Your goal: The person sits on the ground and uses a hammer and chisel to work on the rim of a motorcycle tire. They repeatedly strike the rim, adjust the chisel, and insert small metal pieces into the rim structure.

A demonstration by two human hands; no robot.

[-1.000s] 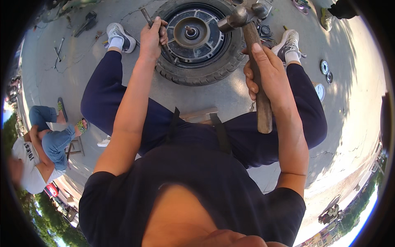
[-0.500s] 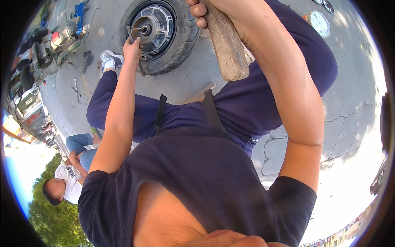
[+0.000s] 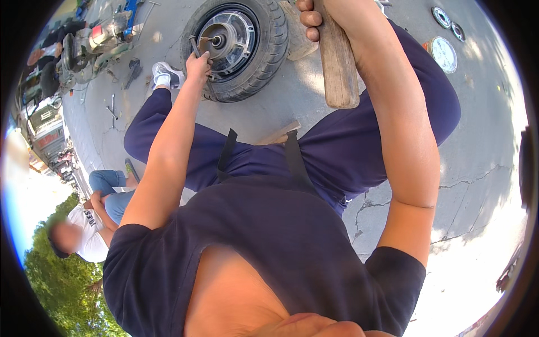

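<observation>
A black-tyred wheel (image 3: pixel 274 53) with a metal hub rests on the ground in front of me, its hub and central shaft facing me. At the hub's left side my left hand (image 3: pixel 199 66) is closed around a thin metal bar (image 3: pixel 195 46), whose upper end lies by the hub drum. Up and to the right, my right hand (image 3: pixel 310 21) grips a thick, flat-sided piece of wood (image 3: pixel 340 76). The squared end of the wood points back toward me over my right thigh; its far end is cut off by the frame's upper edge.
A wooden block (image 3: pixel 297 39) sits right of the tyre, and a wood strip (image 3: pixel 281 133) lies between my legs. Wrenches (image 3: pixel 112 109) lie at left, near machine parts (image 3: pixel 106 39). A round tin (image 3: pixel 442 54) and metal rings (image 3: pixel 442 17) are at right. A person (image 3: pixel 92 230) sits at left.
The whole view has shifted, so wheel, hands and ground appear farther right. Both hands keep their grips, and the wood now looks slightly more upright.
</observation>
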